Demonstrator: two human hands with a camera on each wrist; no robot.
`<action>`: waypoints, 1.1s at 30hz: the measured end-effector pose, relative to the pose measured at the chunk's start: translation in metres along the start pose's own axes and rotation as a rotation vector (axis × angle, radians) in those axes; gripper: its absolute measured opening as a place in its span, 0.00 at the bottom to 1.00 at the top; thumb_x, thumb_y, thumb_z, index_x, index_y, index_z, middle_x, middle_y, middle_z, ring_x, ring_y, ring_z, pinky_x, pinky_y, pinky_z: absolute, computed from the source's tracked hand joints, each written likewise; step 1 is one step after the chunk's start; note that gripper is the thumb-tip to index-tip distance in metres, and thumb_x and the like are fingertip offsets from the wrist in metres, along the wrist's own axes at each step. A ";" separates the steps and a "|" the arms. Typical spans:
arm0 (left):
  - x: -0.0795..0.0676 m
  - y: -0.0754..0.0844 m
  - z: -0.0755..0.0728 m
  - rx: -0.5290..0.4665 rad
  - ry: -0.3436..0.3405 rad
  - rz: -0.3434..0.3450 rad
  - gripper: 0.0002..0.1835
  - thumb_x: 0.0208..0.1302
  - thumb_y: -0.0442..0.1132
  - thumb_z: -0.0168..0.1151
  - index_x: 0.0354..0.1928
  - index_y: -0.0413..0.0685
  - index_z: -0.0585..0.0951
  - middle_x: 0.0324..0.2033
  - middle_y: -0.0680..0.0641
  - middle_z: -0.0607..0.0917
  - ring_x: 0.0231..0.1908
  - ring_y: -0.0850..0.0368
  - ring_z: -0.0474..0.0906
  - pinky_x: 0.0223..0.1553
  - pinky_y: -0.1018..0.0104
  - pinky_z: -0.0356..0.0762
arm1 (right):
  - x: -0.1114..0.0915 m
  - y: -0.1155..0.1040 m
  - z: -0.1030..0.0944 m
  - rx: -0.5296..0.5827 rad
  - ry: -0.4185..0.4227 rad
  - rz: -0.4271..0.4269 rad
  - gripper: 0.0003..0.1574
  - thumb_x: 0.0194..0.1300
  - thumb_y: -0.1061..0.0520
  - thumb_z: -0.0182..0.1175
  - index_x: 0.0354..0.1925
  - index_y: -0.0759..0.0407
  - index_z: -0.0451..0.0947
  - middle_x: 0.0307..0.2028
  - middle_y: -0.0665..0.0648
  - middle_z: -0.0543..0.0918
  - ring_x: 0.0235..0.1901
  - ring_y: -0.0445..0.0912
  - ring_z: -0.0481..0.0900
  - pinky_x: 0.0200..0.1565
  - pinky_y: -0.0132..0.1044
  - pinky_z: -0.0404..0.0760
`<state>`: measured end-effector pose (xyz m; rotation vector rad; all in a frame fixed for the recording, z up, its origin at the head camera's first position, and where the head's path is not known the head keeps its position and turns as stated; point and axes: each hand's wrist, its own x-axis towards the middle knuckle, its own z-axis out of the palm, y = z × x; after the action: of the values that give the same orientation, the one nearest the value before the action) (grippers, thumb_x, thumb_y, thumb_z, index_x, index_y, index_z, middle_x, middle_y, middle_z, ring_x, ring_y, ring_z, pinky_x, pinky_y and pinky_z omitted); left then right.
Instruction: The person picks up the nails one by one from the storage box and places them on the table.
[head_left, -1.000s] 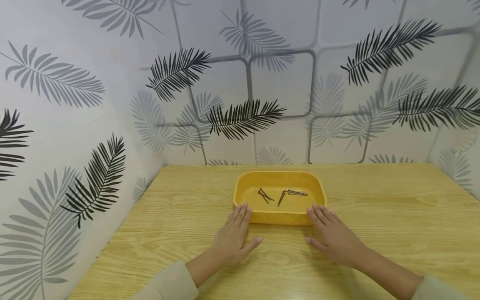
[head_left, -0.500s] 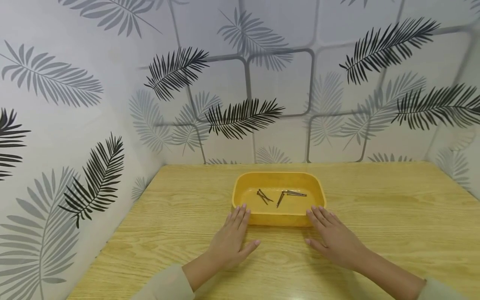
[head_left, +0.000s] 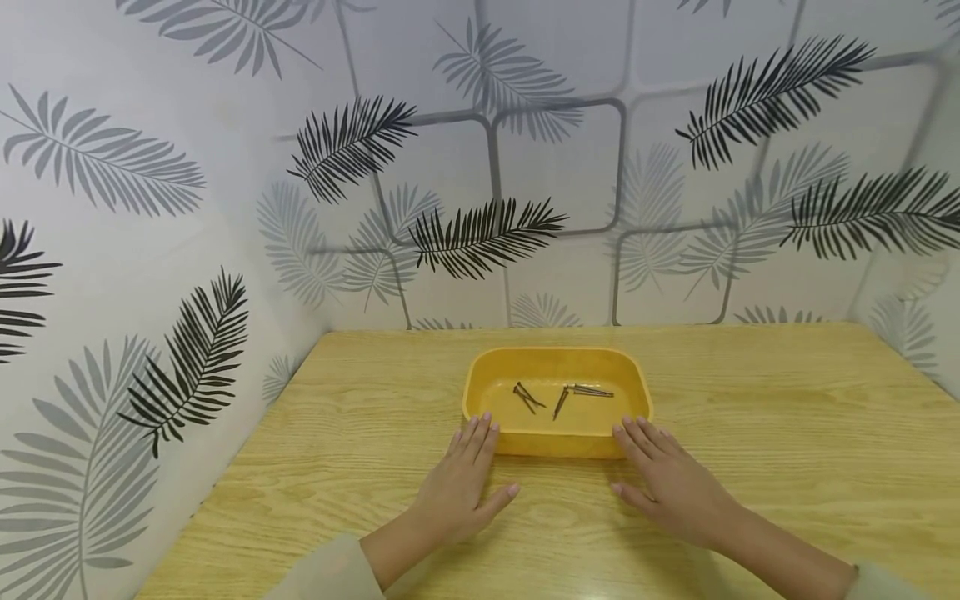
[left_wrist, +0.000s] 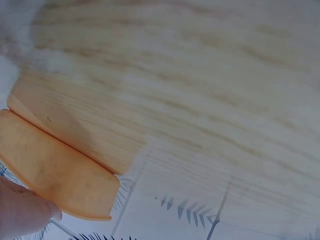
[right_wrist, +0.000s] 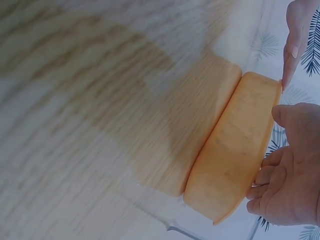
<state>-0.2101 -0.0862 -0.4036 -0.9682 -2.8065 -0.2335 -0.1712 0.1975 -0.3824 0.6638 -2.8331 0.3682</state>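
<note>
In the head view a yellow plastic tray (head_left: 558, 445) lies on the table in front of me. Inside are several thin dark nails or screws (head_left: 562, 402); which of the two I cannot tell. My left hand (head_left: 459, 485) touches the tray's front left corner with straight fingers, thumb spread away. At the front right corner my right hand (head_left: 673, 487) does the same. The left wrist view has the tray's orange-looking side (left_wrist: 60, 172) with part of the left hand (left_wrist: 22, 212). In the right wrist view, the right hand's fingers (right_wrist: 267, 172) meet the tray's rim.
A wood-grain table (head_left: 780, 433) extends to both sides of the tray. Behind it stands a pale wall (head_left: 558, 175) with feather-like leaf patterns, and another patterned wall (head_left: 135, 258) rises on the left.
The tray has slid slightly toward me along with both hands. Straight fingers stay at its front corners, and the dark pieces inside keep their arrangement.
</note>
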 end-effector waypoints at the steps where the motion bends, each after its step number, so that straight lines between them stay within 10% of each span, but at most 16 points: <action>1: 0.000 0.000 0.000 0.000 -0.001 -0.002 0.42 0.69 0.61 0.38 0.70 0.34 0.49 0.71 0.37 0.45 0.71 0.42 0.45 0.70 0.50 0.50 | 0.000 0.000 0.000 -0.001 0.000 0.000 0.43 0.64 0.45 0.56 0.66 0.70 0.58 0.66 0.70 0.60 0.66 0.65 0.57 0.63 0.61 0.58; 33: -0.015 0.003 -0.002 -0.033 -0.014 0.013 0.42 0.69 0.62 0.37 0.70 0.35 0.49 0.71 0.37 0.47 0.72 0.43 0.42 0.70 0.50 0.47 | -0.011 -0.008 0.001 -0.035 0.030 -0.005 0.42 0.63 0.43 0.57 0.65 0.68 0.61 0.66 0.69 0.62 0.66 0.62 0.60 0.62 0.59 0.62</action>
<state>-0.1960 -0.0934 -0.4047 -0.9984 -2.8171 -0.2733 -0.1583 0.1950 -0.3852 0.6526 -2.8026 0.3245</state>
